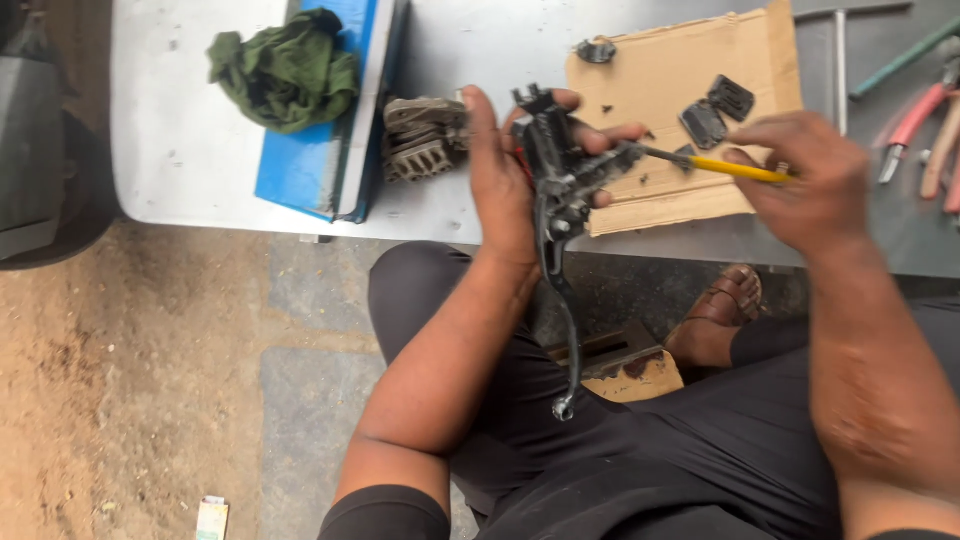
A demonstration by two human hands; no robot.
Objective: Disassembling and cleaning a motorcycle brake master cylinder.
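Centrally, a black lever assembly [556,190] is gripped by the left hand [505,175], whose fingers are wrapped around its upper body while its long lever hangs down over the lap. A yellow-handled screwdriver [715,166] is held by the right hand [810,175], fingers closed around the handle, and its tip is set against the right side of the assembly. Just behind the hands, a piece of cardboard [660,70] lies on the grey table [180,150], with two small black pads [716,110] resting on it. Left of the left hand, a ribbed metal part [420,140] sits beside a blue box [325,130], on which a green rag [283,68] is bunched. At the far right, pliers [915,120] with pink handles are laid.
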